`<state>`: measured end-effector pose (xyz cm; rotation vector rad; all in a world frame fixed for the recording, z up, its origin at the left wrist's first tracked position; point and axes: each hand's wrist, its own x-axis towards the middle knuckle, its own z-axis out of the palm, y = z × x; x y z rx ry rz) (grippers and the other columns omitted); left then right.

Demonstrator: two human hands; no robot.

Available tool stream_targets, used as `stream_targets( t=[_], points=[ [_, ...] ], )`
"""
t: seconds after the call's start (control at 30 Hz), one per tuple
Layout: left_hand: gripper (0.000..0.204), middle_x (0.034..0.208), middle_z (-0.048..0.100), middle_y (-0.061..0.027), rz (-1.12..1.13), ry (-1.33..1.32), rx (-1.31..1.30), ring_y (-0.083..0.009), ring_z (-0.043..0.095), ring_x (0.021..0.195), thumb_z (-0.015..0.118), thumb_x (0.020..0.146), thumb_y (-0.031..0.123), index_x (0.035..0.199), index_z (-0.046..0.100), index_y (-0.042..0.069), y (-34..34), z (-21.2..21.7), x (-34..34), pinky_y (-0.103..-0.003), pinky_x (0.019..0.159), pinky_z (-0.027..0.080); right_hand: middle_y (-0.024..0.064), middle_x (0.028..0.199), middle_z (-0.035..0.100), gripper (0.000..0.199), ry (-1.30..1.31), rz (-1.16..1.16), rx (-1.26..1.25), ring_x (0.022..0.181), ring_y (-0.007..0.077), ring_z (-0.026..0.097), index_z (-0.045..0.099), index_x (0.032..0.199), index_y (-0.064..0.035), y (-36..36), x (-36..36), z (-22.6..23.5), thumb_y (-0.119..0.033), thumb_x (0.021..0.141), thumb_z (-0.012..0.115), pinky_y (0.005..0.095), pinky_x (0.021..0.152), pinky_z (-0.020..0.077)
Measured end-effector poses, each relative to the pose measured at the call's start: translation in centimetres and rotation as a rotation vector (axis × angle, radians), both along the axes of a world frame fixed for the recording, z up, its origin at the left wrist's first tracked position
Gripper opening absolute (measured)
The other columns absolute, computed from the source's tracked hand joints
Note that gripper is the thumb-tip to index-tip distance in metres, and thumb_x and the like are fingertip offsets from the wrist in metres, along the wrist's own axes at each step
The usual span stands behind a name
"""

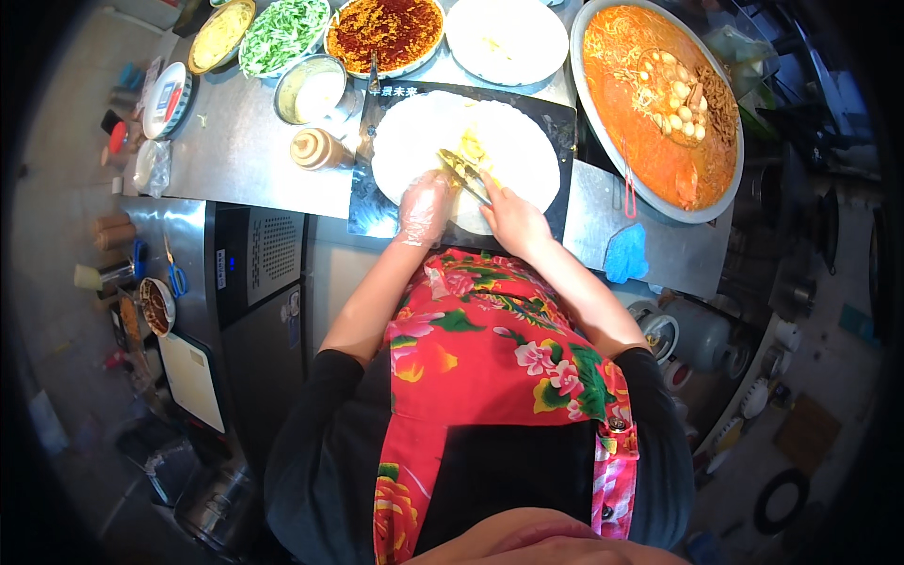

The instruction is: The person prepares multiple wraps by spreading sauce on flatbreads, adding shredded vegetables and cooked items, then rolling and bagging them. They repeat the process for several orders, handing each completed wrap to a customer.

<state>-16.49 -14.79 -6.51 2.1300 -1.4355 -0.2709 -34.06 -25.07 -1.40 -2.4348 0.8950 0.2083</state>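
Note:
A wide, thin white sheet of dough (523, 141) lies on a black board (369, 202) in front of me. Yellow shreds (474, 146) sit near its middle. My right hand (516, 222) is closed around metal tongs (464, 176), which slant up and left to the shreds. My left hand (426, 202), in a clear plastic glove, rests at the sheet's near left part, its fingers by the tips of the tongs. Those fingers look bent together; what they pinch, if anything, is hidden.
Along the back stand bowls of yellow shreds (221, 36), chopped greens (282, 36) and red chili sauce (391, 33), plus a white plate (508, 42). A metal pot (311, 89) and squeeze bottle (318, 149) are left; a big red stew pan (612, 104) and blue cloth (625, 252) right.

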Motion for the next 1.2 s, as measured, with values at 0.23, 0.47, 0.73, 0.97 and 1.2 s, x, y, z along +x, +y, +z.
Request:
stream_targets(
  t=[0.23,0.47,0.73,0.97,1.2],
  points=[
    [0.035,0.101,0.072,-0.0234,-0.088,0.156,0.109,-0.0397,0.068,0.094,0.071,0.089,0.019,0.114,0.067,-0.005,1.4,2.6,0.8,-0.045,0.083,0.055,0.0184,0.102,0.065,0.041,-0.118,0.125,-0.276,0.089,0.036,0.067,0.052,0.132,-0.0041,-3.4,0.0,-1.5,-0.031,0.1,0.053,0.0463,0.08,0.0553],
    [0.025,0.105,0.064,-0.0211,-0.085,0.122,0.061,-0.0391,0.066,0.091,0.056,0.096,0.017,0.117,0.065,0.007,-0.2,3.2,0.9,-0.049,0.079,0.054,0.0104,0.082,0.063,0.037,-0.255,-0.173,0.271,0.064,0.0238,0.063,0.052,0.131,-0.0079,-2.7,0.1,-0.7,-0.028,0.1,0.058,0.0367,0.057,0.0523],
    [0.037,0.094,0.066,-0.0273,0.101,0.313,0.141,-0.0438,0.065,0.091,0.048,0.102,0.03,0.112,0.063,-0.002,-3.9,5.7,2.6,-0.05,0.083,0.05,-0.0032,0.081,0.058,0.056,-0.2,-0.624,1.099,0.055,0.003,0.047,0.052,0.143,-0.0133,-8.8,-8.4,10.6,-0.027,0.093,0.072,0.0187,0.047,0.0372],
    [0.04,0.114,0.07,-0.0083,-0.418,1.51,0.334,-0.0221,0.068,0.102,0.064,0.098,0.028,0.13,0.062,0.004,-12.2,3.9,-11.9,-0.042,0.085,0.055,0.0185,0.117,0.072,0.055,0.928,-0.143,-0.252,0.109,0.0319,0.07,0.063,0.127,-0.0041,-23.7,-17.7,15.0,-0.024,0.078,0.078,0.0422,0.09,0.0564],
    [0.046,0.122,0.066,-0.0079,-0.08,2.148,0.511,-0.0212,0.07,0.097,0.072,0.094,0.035,0.132,0.061,0.012,-20.1,3.9,-20.3,-0.033,0.08,0.055,0.0202,0.122,0.069,0.046,0.765,-0.092,-0.101,0.113,0.0344,0.067,0.066,0.121,-0.0013,-29.8,-15.4,3.9,-0.022,0.081,0.073,0.0424,0.095,0.0546]
  ],
)
